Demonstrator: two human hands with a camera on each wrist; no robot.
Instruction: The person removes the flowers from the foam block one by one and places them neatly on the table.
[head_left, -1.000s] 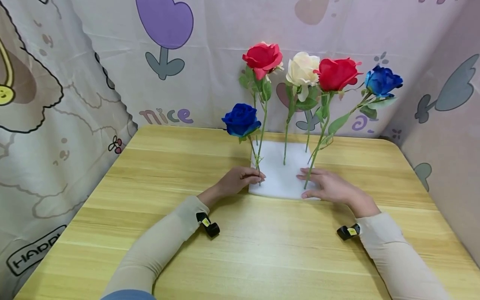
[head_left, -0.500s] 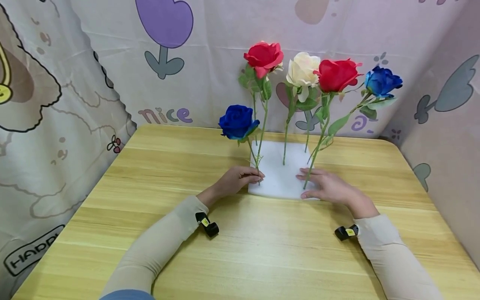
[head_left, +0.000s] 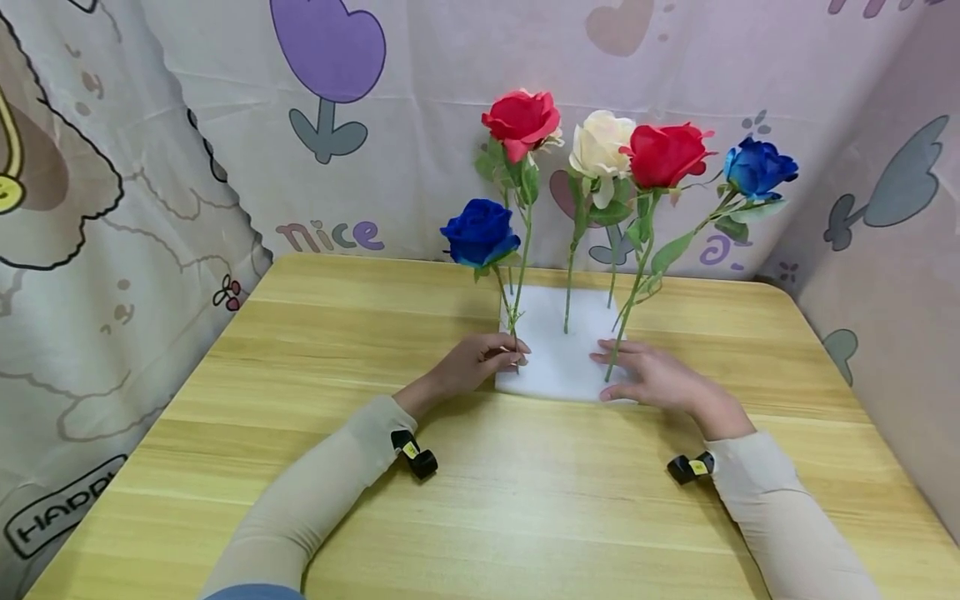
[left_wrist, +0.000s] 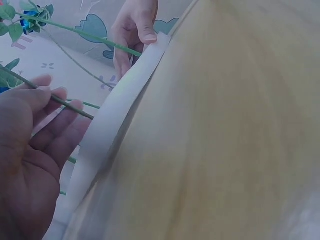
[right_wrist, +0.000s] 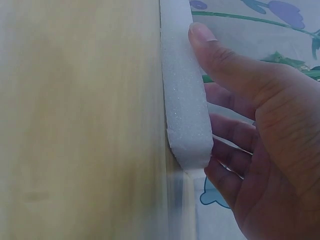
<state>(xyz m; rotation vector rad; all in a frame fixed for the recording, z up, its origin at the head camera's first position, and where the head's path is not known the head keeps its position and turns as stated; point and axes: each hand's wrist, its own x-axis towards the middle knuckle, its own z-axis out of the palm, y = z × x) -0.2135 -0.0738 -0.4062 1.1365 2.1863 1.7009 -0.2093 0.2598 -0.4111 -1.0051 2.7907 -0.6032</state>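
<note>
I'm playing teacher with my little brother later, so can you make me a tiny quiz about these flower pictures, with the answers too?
1. Pick one: what colour is the rose whose stem the left hand pinches?
A) red
B) blue
C) cream

2. True or false: the right hand is at the right side of the white pad.

3. Fill in: the word printed below the purple flower is ____.

Key: 1. B. 2. True. 3. nice.

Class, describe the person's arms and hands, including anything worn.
Both sleeves are plain beige, with blue fabric higher up on the left. Each cuff carries a small black device with a yellow label. The left hand and right hand are bare.
</note>
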